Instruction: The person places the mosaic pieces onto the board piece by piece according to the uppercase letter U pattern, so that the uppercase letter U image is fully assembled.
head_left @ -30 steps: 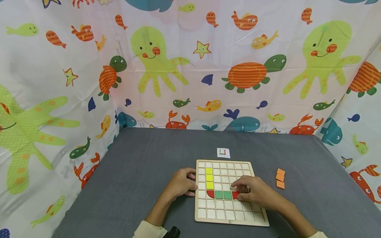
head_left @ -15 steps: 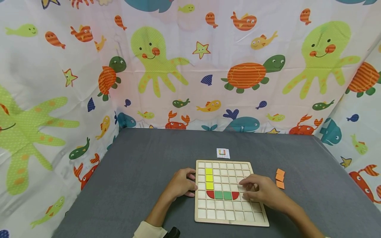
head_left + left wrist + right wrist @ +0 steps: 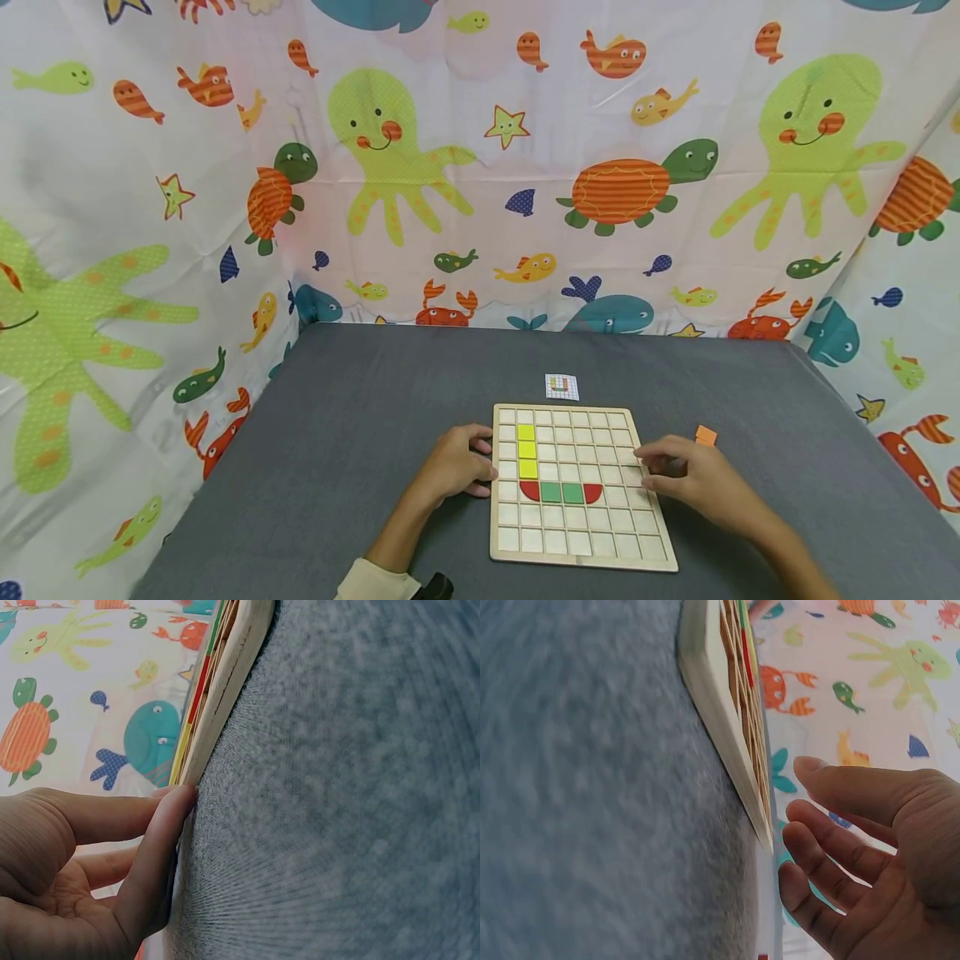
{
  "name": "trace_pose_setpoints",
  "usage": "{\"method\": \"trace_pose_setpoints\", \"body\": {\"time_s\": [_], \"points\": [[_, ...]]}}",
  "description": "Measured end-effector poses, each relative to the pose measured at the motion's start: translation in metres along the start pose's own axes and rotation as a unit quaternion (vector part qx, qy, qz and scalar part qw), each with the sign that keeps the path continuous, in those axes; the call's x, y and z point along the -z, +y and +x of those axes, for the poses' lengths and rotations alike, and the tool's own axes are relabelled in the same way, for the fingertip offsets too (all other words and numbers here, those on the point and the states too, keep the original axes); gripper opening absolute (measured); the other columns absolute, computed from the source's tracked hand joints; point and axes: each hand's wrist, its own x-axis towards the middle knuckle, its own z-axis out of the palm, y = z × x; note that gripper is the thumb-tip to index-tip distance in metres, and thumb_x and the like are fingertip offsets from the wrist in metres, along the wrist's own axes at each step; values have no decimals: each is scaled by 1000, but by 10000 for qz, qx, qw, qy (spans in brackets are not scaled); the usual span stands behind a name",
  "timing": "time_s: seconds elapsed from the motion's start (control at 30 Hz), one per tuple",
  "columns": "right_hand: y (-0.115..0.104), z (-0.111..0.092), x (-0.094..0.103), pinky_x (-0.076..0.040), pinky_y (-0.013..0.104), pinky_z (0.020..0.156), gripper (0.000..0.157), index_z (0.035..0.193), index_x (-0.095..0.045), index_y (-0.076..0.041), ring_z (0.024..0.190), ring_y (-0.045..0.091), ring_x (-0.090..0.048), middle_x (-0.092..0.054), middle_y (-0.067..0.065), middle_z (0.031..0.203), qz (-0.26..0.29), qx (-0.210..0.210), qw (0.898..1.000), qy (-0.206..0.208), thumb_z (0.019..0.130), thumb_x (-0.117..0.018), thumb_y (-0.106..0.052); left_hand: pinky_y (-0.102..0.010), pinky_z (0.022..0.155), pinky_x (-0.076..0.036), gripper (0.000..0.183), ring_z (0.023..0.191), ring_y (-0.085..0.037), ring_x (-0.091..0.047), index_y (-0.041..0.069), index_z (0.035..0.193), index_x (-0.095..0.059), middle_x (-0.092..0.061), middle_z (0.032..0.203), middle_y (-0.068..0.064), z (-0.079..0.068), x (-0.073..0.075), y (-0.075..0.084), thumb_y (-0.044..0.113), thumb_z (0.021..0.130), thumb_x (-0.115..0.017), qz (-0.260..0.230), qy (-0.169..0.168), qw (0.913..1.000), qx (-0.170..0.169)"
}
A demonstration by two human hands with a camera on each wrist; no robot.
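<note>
A wooden grid board [image 3: 567, 542] lies flat on the grey table. Down its left part runs a column of yellow square tiles [image 3: 527, 450]. Below sits a row with two green square tiles [image 3: 562, 492] between red rounded tiles [image 3: 593, 493]. My left hand [image 3: 456, 461] touches the board's left edge, thumb and fingertips against the rim; the left wrist view shows the thumb tip [image 3: 182, 796] there. With nothing held, my right hand [image 3: 693, 477] hovers by the board's right edge, fingers loosely bent. Past it shows an orange tile [image 3: 706, 435]; other orange tiles are hidden behind the hand.
Beyond the board's far edge lies a small white card [image 3: 562, 387] printed with a grid and a coloured figure. A white sheet [image 3: 465, 200] with sea animals hangs behind and at both sides of the grey table [image 3: 360, 392].
My right hand has let go of the red tile at the row's right end and moved right to the board's edge, covering some orange tiles. The left hand stays put.
</note>
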Motion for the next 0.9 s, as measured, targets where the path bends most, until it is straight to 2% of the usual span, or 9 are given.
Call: {"method": "trace_pose_setpoints", "body": {"time_s": [0.3,0.47,0.7,0.9], "points": [[13,-7,11,-57,23,73,35,121,-78,-17,92,3,-64,-76,-5,107,-112,-450,9987,218,90,-87,-31,-36,61,-67,64,85,-23,-70,-6,145,-57,-60,115,-18,0,-1,-1,-12,84,-75,-9,-13,10000,-25],[22,-8,17,-57,22,71,37,121,-78,-14,91,2,-65,-77,-2,108,-223,-435,9982,339,89,-87,-30,-36,61,-67,65,84,-22,-70,-6,145,-57,-60,115,-18,1,-1,-1,-12,83,-75,-19,-11,10000,-27],[37,-11,27,-57,23,66,43,125,-76,-9,87,6,-67,-77,5,113,-164,-761,9962,385,89,-88,-30,-36,61,-67,65,83,-22,-70,-7,146,-56,-60,115,-19,1,0,-1,-11,84,-74,-52,-4,10000,-14],[47,-16,37,-57,22,68,48,126,-75,-6,86,7,-67,-75,5,107,-286,-875,9949,422,87,-90,-31,-36,61,-67,65,78,-23,-71,-7,147,-55,-59,116,-20,0,1,0,-11,84,-75,-94,-25,9999,-45]]}}
